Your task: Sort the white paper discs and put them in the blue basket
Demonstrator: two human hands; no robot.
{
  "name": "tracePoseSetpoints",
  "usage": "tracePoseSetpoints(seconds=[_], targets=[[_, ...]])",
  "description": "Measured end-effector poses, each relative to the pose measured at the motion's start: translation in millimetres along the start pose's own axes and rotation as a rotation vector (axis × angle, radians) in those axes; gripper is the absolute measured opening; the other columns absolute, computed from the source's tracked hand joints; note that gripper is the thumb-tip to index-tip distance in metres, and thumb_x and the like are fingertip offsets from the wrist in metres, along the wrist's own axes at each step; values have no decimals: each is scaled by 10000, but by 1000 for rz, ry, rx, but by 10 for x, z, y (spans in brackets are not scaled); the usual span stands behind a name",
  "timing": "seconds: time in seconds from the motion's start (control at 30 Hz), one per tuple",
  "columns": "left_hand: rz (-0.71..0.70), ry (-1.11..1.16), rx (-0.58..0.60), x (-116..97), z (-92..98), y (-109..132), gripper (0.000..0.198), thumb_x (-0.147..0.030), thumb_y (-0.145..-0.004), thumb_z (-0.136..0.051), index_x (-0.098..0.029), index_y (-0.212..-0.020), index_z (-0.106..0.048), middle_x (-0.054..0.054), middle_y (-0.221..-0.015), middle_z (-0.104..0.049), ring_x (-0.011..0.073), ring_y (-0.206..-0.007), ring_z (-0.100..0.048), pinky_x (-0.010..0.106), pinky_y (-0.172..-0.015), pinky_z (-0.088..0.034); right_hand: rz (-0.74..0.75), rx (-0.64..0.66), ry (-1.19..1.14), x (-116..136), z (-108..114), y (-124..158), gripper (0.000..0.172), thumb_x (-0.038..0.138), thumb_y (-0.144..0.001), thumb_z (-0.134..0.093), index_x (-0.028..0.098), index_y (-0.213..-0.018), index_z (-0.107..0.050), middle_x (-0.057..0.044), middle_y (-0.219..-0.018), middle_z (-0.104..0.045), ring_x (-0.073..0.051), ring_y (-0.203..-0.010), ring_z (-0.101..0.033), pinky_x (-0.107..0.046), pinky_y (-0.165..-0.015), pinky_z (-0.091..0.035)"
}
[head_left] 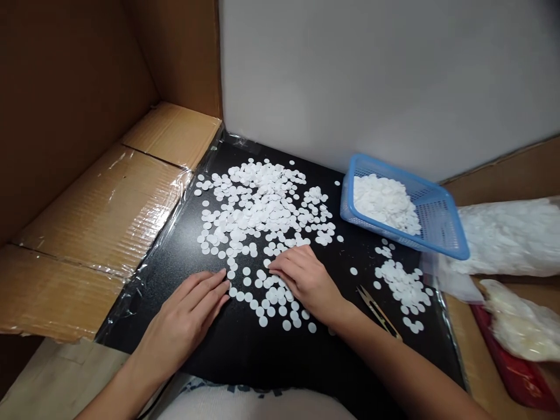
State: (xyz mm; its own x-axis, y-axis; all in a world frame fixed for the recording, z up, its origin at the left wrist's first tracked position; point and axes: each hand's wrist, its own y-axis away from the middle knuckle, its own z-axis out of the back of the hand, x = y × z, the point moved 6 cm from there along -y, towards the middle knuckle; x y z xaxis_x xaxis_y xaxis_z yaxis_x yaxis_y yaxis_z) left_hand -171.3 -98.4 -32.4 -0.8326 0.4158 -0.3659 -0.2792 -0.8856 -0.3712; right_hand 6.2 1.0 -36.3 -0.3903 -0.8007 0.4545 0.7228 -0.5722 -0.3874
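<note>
Many small white round discs (258,204) lie spread over a black mat (184,256). My left hand (188,312) rests flat on the mat, fingers stretched out, their tips touching discs at the near edge of the spread. My right hand (306,280) lies palm down on top of loose discs, fingers together and pointing left. Neither hand holds anything that I can see. A smaller patch of discs (402,286) lies to the right.
A blue plastic basket (441,227) holding white discs stands at the back right. Small thread snips (378,312) lie by my right forearm. Clear bags of white discs (511,236) sit to the right. Taped cardboard (109,204) borders the mat's left side, a white wall behind.
</note>
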Motion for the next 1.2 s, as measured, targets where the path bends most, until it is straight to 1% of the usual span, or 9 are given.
tracePoseSetpoints(seconds=[0.17,0.3,0.4,0.53,0.63,0.77,0.97,1.13,1.2], targets=[[138,-22,-44,28,-46,-145,102,-253,-996,-551,-174,-1021,-612,56,-960,-651,197,-868,-613,336,-792,-519,-108,21,-56,-80,44,41,78,193,-999,-560,189,-930,-598,-15,-825,-668,-154,-760,-592,-326,-761,-421],[264,-66,15,107,-154,-281,250,-367,-1026,-461,-184,-892,-567,39,-864,-566,212,-770,-568,358,-699,-491,-97,6,8,-67,69,3,72,217,-995,-575,174,-951,-613,-26,-851,-659,-166,-808,-584,-329,-766,-402],[291,-66,44,133,-174,-319,268,-342,-1036,-427,-196,-848,-548,27,-839,-544,205,-741,-557,342,-676,-473,-2,38,127,-19,29,-54,120,209,-1001,-560,160,-914,-627,-37,-854,-656,-169,-805,-569,-333,-773,-393],[251,-69,77,117,-142,-296,240,-309,-1032,-444,-202,-847,-554,25,-860,-557,199,-768,-562,322,-684,-455,158,63,280,42,-29,-68,221,133,-1011,-496,158,-829,-619,-37,-798,-649,-165,-772,-551,-331,-766,-384],[241,-22,38,108,-94,-287,225,-290,-1022,-468,-201,-844,-573,17,-855,-574,186,-765,-572,308,-693,-451,212,73,294,51,-32,-10,249,94,-1005,-473,172,-813,-610,-26,-775,-638,-156,-760,-544,-326,-751,-377],[300,170,-9,135,-96,-302,211,-302,-1001,-499,-206,-847,-607,5,-830,-579,159,-733,-577,272,-669,-457,252,103,217,72,11,75,205,113,-998,-500,162,-836,-616,-28,-802,-647,-155,-779,-553,-329,-759,-376],[350,177,16,192,-153,-285,207,-293,-988,-509,-205,-818,-587,0,-814,-565,162,-730,-570,269,-658,-438,61,142,29,-28,84,0,205,231,-1021,-516,178,-850,-617,-18,-799,-651,-150,-768,-567,-325,-770,-374],[366,193,0,272,-72,-222,128,-235,-986,-520,-213,-868,-566,-12,-811,-571,138,-701,-560,244,-639,-418,-68,165,-49,-47,12,-84,44,209,-956,-639,182,-922,-636,-17,-858,-677,-161,-814,-596,-323,-790,-384],[373,184,-19,308,-23,-205,116,-218,-987,-516,-215,-886,-574,-13,-815,-582,135,-703,-569,240,-645,-421,-105,194,-41,-24,-37,-95,60,222,-922,-691,193,-913,-640,-12,-869,-672,-164,-828,-597,-325,-786,-386]])
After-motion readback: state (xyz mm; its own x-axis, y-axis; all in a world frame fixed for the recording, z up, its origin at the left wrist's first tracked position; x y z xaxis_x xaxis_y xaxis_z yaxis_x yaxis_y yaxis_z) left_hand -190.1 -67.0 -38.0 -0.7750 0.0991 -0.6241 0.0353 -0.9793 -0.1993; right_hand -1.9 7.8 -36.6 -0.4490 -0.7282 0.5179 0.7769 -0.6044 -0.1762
